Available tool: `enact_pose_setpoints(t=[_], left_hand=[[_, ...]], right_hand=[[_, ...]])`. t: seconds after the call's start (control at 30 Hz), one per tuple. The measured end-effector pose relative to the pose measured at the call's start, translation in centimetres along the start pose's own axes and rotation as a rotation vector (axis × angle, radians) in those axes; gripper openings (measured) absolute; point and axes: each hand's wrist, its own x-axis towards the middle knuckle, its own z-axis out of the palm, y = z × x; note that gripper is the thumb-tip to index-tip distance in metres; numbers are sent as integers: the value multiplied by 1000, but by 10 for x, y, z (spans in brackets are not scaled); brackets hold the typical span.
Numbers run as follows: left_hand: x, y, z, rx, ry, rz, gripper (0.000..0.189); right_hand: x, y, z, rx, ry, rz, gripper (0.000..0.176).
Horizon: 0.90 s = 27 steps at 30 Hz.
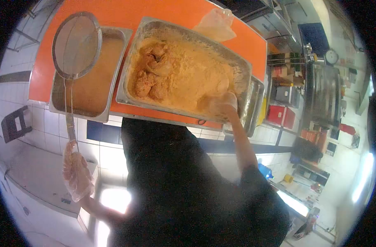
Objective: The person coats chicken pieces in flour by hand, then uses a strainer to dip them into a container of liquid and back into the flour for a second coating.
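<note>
My left hand (77, 171), in a clear plastic glove, is closed round the long wire handle of a round mesh strainer (76, 45). The strainer's mesh is over a deep metal pan (121, 37) that has a tan-brown, liquid-looking content. My right hand (223, 105), gloved too, reaches into the near right corner of a larger metal pan (132, 45) of orange-tan breading flour (192, 76). Its fingers are down in the flour and I cannot make out their shape. Several coated pieces, probably chicken (148, 78), lie at this pan's left end.
Both pans stand on an orange table (163, 9). A crumpled clear plastic bag (216, 24) lies behind the larger pan. Another metal pan (257, 107) is partly under its right end. Farther right stand a red box (280, 116) and shelving.
</note>
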Motion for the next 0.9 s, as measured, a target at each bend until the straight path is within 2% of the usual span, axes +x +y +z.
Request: enact_pose_setpoints(t=[0.07,0.1,0.17,0.2,0.27,0.3,0.37,0.4,0.47,0.5,0.57,0.7,0.77,0.8,0.87,0.9], left_hand=[[2,-10,-6,195,86,-92,33],[2,-9,-6,195,87,-94,33],[3,-3,-5,121,-7,45,33],[5,-7,-7,121,-9,46,33],[11,-17,-16,-139,-144,80,32],[11,-16,-13,-138,-146,78,32],[11,-13,-7,-66,-13,78,34],[11,-13,-7,-70,-11,81,34],[9,-13,-10,-89,-42,-12,36],[9,-16,-14,-92,-34,-15,36],[8,-26,-23,-87,-65,-53,36],[15,-28,-21,-14,-92,-6,34],[17,-28,-14,-44,-26,165,33],[17,-21,-12,-39,-33,166,33],[17,-4,-10,-115,-46,14,35],[23,-2,-13,-116,-48,24,35]], right_hand=[[1,28,6,-185,139,-539,19],[4,36,12,-187,137,-540,19],[4,39,15,-286,201,-643,30],[7,36,19,-286,202,-642,30],[5,-3,8,-280,-38,-311,26],[-5,-23,-4,-281,-40,-309,26],[-22,-55,-28,-22,-35,100,23],[-15,-41,-15,-23,-31,97,23],[6,6,23,-290,9,-557,23],[11,14,21,-293,9,-565,23],[13,14,12,-434,-50,-848,18],[-12,-33,-8,-665,-106,-834,27],[-19,-41,0,-288,-18,-590,16],[-15,-32,15,-283,-20,-583,16],[2,1,44,-182,-140,-556,17],[4,17,32,-178,-130,-553,17]])
